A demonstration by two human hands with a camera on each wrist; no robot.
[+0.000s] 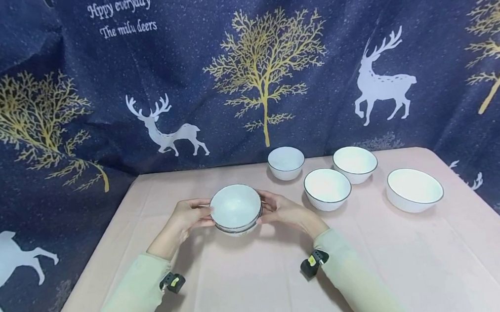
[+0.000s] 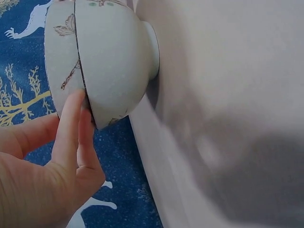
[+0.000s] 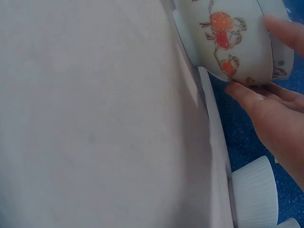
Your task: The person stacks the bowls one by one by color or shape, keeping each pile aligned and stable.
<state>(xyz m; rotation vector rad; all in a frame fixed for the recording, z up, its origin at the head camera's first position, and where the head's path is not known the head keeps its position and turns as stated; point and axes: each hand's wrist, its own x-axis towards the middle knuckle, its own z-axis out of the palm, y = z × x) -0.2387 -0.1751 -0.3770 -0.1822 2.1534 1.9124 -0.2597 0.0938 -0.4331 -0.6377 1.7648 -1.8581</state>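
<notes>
Two white bowls [image 1: 235, 207] with thin dark rims are nested one in the other near the middle of the table. On the left side, my left hand [image 1: 187, 215] grips them at the rims, its fingertips around the upper bowl [image 2: 64, 61] and the lower bowl's edge. My right hand [image 1: 283, 210] holds the opposite side, fingers behind and thumb in front. The lower bowl [image 3: 232, 42] bears an orange and red printed pattern, seen in the right wrist view. In the left wrist view its foot [image 2: 153, 50] is at the tabletop; whether it touches I cannot tell.
To the right stand several more white bowls: a small one [image 1: 286, 161] at the back edge, another [image 1: 355, 164] beside it, a nearer one [image 1: 328, 191] and a wide one [image 1: 414, 191]. A pink cloth covers the table [image 1: 243, 285]. Behind hangs a dark blue curtain [image 1: 234, 78].
</notes>
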